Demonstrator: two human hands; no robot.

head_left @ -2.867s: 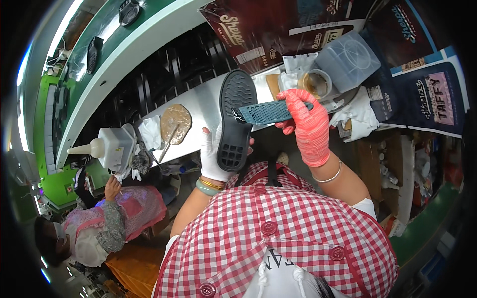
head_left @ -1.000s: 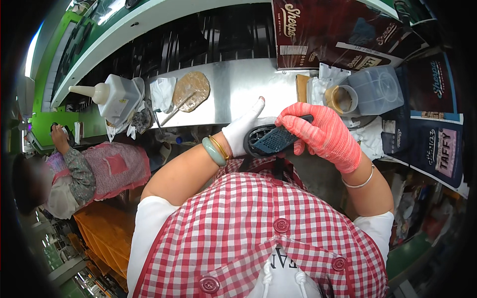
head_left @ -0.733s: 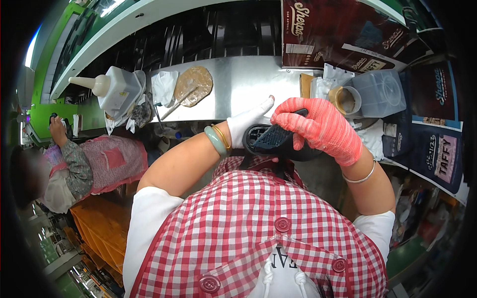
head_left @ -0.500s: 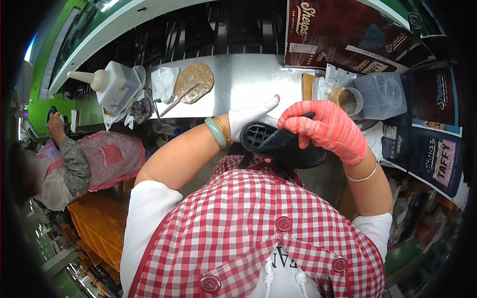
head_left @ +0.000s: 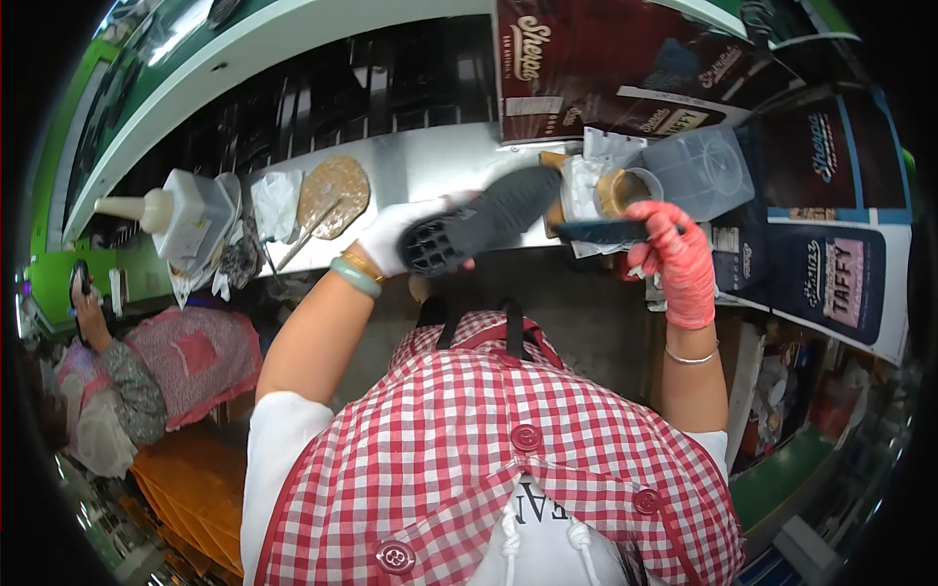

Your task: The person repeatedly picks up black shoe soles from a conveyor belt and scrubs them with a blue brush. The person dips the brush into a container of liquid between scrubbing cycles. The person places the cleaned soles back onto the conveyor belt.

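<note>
A black shoe sole (head_left: 489,217) slants across the bench's front edge, its grid-patterned heel end toward me. My left hand (head_left: 387,232), in a white glove, is closed round that heel end; its fingers are partly hidden behind the sole. My right hand (head_left: 676,266), in a coral knitted glove, pinches one end of a flat, dark brush-like piece (head_left: 604,231). This piece lies level, apart from the sole, just in front of a clear cup (head_left: 640,188) with a brownish inside.
A lidded clear plastic box (head_left: 699,166) stands right of the cup. Further left are a round brown-crusted pad (head_left: 334,195) with a stick across it, and a white nozzle bottle (head_left: 186,220). Dark shoe parts fill the conveyor (head_left: 391,78) behind. Another person (head_left: 186,361) is at left.
The dark piece has left the sole and gone right with my right hand, toward the cup. My left hand has tilted the sole up and brought it left.
</note>
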